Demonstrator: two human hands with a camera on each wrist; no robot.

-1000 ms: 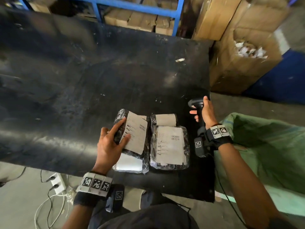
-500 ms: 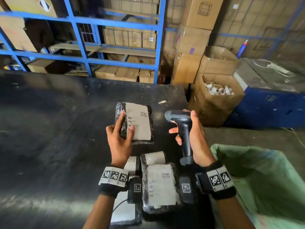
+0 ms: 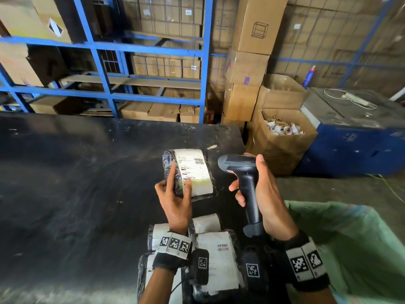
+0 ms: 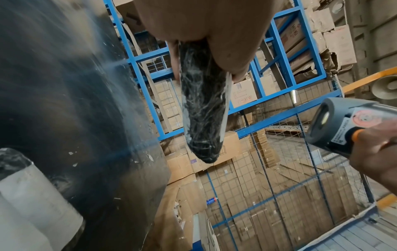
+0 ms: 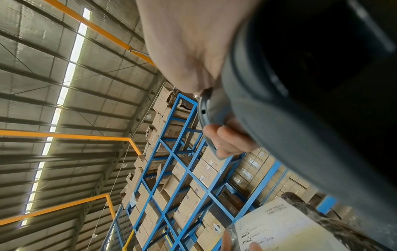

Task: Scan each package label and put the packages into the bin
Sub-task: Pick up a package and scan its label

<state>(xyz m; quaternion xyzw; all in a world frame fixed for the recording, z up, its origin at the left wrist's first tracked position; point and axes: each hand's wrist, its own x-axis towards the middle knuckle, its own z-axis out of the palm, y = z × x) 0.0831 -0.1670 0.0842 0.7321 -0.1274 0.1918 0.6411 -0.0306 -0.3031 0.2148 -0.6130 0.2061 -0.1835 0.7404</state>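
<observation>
Above the black tabletop [image 3: 65,183], the left hand [image 3: 175,205] holds up a black-wrapped package [image 3: 188,174], thumb pressed on its white label [image 3: 195,172] and fingers [image 3: 168,178] curled round its left edge. The label carries a barcode at its upper right and lines of print too small to read. Just right of the package, the right hand [image 3: 267,194] wraps its fingers round the handle of a dark barcode scanner [image 3: 243,170], whose head points at the label; a round red sticker on the scanner [image 4: 352,125] is unreadable. Below the held package, two more labelled packages [image 3: 219,260] lie on the tabletop. Right of the scanner sits the green bin [image 3: 350,238]. Behind, a rack box [image 5: 169,134] reads "HOKI".
</observation>
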